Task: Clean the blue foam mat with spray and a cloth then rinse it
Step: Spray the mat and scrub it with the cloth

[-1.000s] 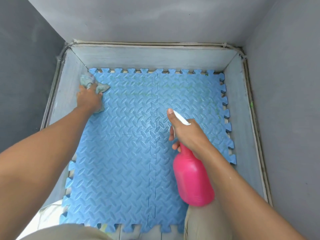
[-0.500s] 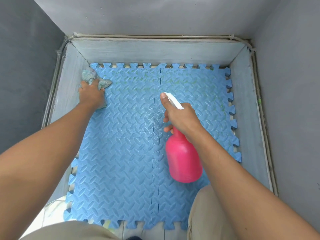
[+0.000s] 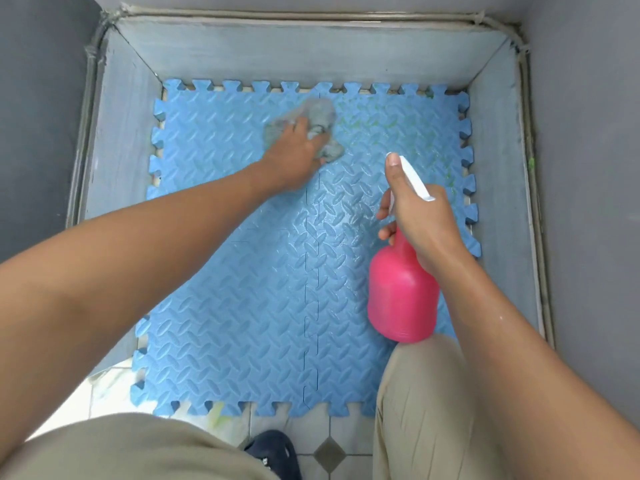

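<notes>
**Cloth sweeps from far-left corner to mid-mat**

Since a second ago the left hand (image 3: 294,154) has carried the grey cloth (image 3: 318,114) from the mat's far-left corner to the centre seam near the far edge, and both are blurred. Its fingers curl into the crumpled cloth and press it down on the blue foam mat (image 3: 225,289).

The mat lies flat inside a low grey curb (image 3: 117,161), and its toothed edges almost meet the curb on three sides. Faint green staining (image 3: 384,124) marks the foam just right of the held cloth. A wet sheen (image 3: 346,216) shows nearer the camera, between the two hands.

The right hand (image 3: 420,223) grips the neck of the pink spray bottle (image 3: 401,292) above the mat's right half, well apart from the cloth. Its forefinger lies along the white spray head (image 3: 417,183), which points away from the camera, and the bottle's body hangs below the grip.

Under the bottle a knee in beige trousers (image 3: 426,393) covers the mat's near-right corner. A dark sandal (image 3: 273,452) stands on the tiled floor (image 3: 349,431) by the near edge.
</notes>
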`<control>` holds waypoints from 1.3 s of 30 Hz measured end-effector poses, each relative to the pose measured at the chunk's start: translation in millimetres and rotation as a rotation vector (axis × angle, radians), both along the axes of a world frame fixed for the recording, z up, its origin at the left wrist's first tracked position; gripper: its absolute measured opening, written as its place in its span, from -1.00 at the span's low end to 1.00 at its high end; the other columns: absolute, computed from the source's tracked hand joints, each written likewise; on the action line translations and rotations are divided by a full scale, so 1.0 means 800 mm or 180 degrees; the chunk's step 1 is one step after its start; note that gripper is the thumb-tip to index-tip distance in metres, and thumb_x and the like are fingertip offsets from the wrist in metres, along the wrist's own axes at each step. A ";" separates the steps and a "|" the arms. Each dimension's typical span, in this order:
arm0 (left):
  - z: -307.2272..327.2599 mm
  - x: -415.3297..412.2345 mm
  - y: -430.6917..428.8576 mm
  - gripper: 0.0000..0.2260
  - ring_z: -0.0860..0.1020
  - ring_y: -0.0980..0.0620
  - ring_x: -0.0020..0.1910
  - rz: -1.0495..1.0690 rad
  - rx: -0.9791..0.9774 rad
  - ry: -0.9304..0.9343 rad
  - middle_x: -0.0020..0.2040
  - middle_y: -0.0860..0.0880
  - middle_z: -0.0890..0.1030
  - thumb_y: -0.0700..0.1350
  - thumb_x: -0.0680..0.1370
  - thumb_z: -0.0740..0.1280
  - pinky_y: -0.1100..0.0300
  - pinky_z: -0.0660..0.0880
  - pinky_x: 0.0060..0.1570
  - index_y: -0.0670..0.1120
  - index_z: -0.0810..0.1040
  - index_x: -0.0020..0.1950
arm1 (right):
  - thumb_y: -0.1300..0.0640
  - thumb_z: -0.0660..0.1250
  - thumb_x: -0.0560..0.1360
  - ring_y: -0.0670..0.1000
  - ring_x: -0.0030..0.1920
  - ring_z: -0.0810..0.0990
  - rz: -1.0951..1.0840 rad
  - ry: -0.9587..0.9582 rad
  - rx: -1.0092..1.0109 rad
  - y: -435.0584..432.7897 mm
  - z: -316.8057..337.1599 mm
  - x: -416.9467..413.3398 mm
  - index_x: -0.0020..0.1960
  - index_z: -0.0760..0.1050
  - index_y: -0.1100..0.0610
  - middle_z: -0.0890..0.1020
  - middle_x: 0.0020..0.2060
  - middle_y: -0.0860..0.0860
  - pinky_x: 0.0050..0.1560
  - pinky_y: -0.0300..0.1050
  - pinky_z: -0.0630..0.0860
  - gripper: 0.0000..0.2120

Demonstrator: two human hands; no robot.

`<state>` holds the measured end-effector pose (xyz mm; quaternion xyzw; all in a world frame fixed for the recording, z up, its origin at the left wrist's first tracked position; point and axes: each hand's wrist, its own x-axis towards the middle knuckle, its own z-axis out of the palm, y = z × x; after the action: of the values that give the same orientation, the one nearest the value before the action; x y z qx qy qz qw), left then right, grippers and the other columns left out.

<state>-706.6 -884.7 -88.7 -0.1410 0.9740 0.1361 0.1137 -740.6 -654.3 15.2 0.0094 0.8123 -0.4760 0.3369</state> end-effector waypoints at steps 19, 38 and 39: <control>-0.007 0.130 -0.188 -0.54 0.37 -0.40 0.30 0.2210 -0.0336 0.0186 0.38 -0.42 0.29 -0.03 0.64 0.22 -0.09 0.31 0.34 -0.12 0.30 0.53 | -0.46 0.21 0.51 0.12 -0.47 0.68 0.0538 -0.0057 0.0228 -0.016 -0.010 0.006 -0.23 0.54 0.28 0.66 -0.30 0.18 -0.38 -0.08 0.49 -0.25; -0.016 -0.094 0.005 -0.56 0.27 -0.37 0.44 0.0098 0.0439 0.0201 0.46 -0.35 0.25 0.00 0.61 0.29 -0.09 0.25 0.41 -0.05 0.39 0.48 | -0.45 0.24 0.51 0.09 -0.52 0.58 -0.0846 -0.0182 -0.0067 0.032 -0.013 -0.036 -0.29 0.49 0.17 0.50 -0.51 0.03 -0.38 -0.05 0.51 -0.34; -0.012 -0.113 0.026 -0.54 0.22 -0.36 0.47 -0.0145 0.0423 0.0141 0.49 -0.33 0.22 0.01 0.62 0.27 -0.09 0.21 0.43 -0.03 0.35 0.51 | -0.44 0.25 0.51 0.11 -0.52 0.57 -0.0947 -0.0152 -0.0118 0.036 -0.011 -0.037 -0.32 0.45 0.13 0.50 -0.49 0.04 -0.39 -0.05 0.51 -0.37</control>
<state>-796.6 -864.0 -98.4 -0.1079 0.9680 0.2010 0.1043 -770.4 -625.1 6.4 0.1348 0.7848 -0.5351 0.2820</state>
